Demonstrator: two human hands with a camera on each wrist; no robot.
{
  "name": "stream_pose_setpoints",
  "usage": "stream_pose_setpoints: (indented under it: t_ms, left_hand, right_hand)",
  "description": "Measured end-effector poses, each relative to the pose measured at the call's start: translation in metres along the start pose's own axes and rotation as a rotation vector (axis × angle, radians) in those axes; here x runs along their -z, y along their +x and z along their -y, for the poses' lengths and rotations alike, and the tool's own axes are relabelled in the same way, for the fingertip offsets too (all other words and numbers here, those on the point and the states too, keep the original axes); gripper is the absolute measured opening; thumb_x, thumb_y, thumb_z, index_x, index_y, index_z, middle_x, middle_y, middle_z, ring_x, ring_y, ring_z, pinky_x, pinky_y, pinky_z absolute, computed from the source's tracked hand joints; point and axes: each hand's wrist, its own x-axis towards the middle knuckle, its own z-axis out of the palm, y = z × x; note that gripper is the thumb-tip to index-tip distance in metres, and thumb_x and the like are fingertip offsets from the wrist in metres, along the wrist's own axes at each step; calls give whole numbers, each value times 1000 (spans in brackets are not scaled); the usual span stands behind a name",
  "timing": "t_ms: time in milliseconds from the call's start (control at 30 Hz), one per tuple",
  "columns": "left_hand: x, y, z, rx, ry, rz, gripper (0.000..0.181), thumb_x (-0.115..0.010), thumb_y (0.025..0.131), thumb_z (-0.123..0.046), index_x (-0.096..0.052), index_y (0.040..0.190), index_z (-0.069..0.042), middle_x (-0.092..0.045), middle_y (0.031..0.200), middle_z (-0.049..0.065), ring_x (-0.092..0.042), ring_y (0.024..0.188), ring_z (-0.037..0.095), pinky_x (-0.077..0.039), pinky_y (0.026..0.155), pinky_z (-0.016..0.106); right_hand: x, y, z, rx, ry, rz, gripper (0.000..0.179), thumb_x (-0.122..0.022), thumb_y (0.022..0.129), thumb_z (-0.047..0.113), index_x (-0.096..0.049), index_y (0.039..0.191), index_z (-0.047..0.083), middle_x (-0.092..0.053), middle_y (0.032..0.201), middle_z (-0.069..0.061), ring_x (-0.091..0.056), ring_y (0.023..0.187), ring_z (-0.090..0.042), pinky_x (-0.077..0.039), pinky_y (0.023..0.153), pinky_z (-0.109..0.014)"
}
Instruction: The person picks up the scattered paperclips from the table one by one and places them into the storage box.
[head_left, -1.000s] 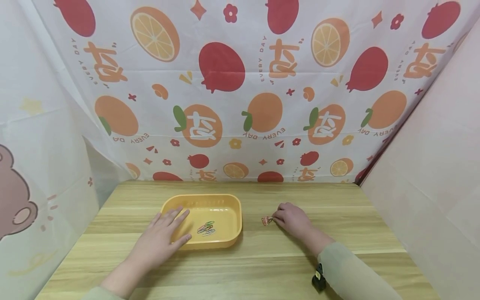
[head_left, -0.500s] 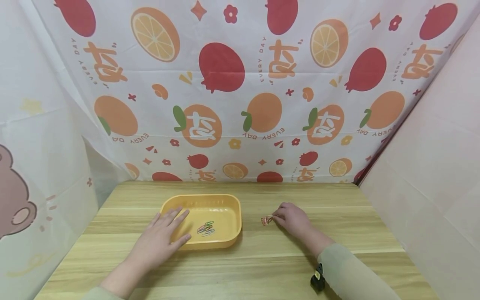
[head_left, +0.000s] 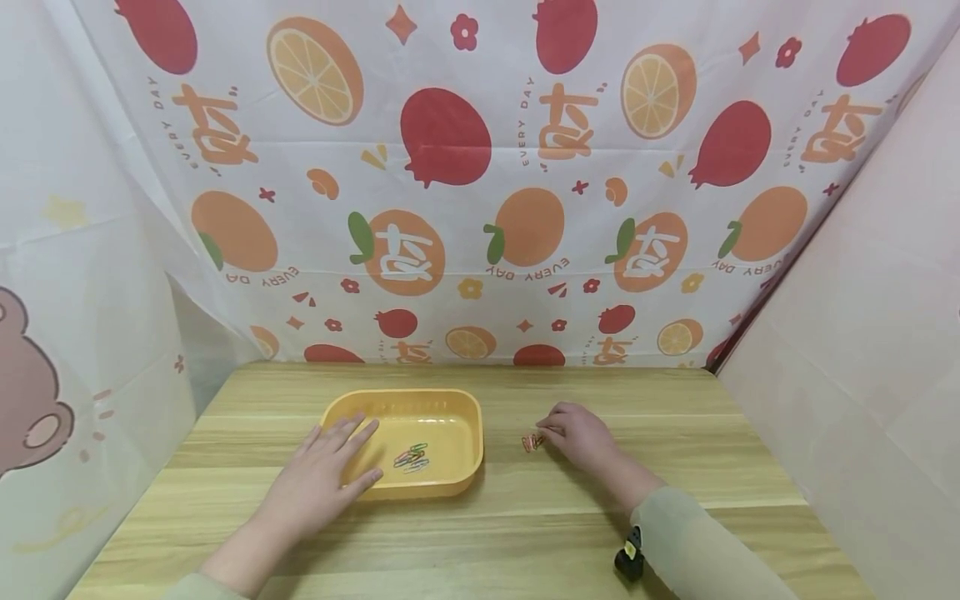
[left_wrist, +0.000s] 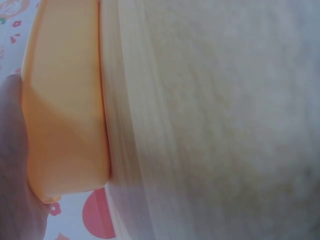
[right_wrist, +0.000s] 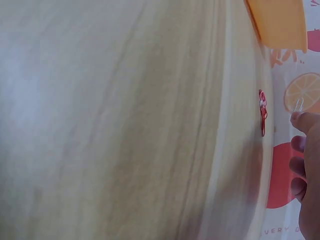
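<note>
My left hand (head_left: pixel 318 475) lies with spread fingers over the left end of a yellow plastic tray (head_left: pixel 457 483), at its rim. In the tray sits a small heap of coloured paper clips (head_left: pixel 411 457). Right of the tray, my right hand (head_left: pixel 581 435) pinches a pale wire paper clip (right_wrist: pixel 299 104) between thumb and forefinger, which the right wrist view shows raised above the table. Just below those fingertips in the head view, a few red paper clips (head_left: pixel 531 442) lie on the wood. The left wrist view shows the tray's outer wall (left_wrist: pixel 70 125) beside the left hand.
The wooden table (head_left: pixel 480 546) ends at a fruit-print cloth (head_left: pixel 480 167) hung behind it. Pale cloth also hangs along the left and right sides. A black device (head_left: pixel 630 560) is strapped at the right sleeve (head_left: pixel 690 542).
My right hand has drawn slightly up from the red clips, fingertips now apart from them with one clip pinched. My left hand and the tray have stayed in place.
</note>
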Motion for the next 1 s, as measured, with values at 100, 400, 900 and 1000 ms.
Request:
stream_pose_setpoints:
  t_ms: [100,400,900,1000]
  left_hand:
    - [0,0,0,-2,1,-3,72,-62,93,-55,-41,152,-19,-37,157,11,-30,144,36,-12,120,56]
    - [1,0,1,3,-1,7,72,-61,93,-55,-40,153,-19,-36,157,12,-30,144,38,-12,120,57]
    - [-1,0,2,-6,8,6,72,-58,94,-57,-39,153,-21,-35,158,11,-29,145,37,-10,121,54]
    - [-1,1,3,-6,11,7,72,-57,94,-58,-39,153,-21,-35,158,11,-29,145,37,-9,121,54]
  right_hand:
    - [1,2,3,-17,10,-3,14,-71,93,24,-79,102,17,-63,93,10,-60,88,-9,-55,80,-32]
    - [2,10,14,-37,62,-22,14,-72,92,27,-80,100,18,-60,90,13,-59,83,-7,-54,76,-30]
    - [5,42,61,-6,149,-29,16,-68,95,29,-79,102,20,-64,93,9,-56,77,-8,-51,69,-25]
    - [5,50,70,11,149,-33,17,-68,95,30,-79,103,20,-64,96,9,-57,78,-8,-50,69,-24]
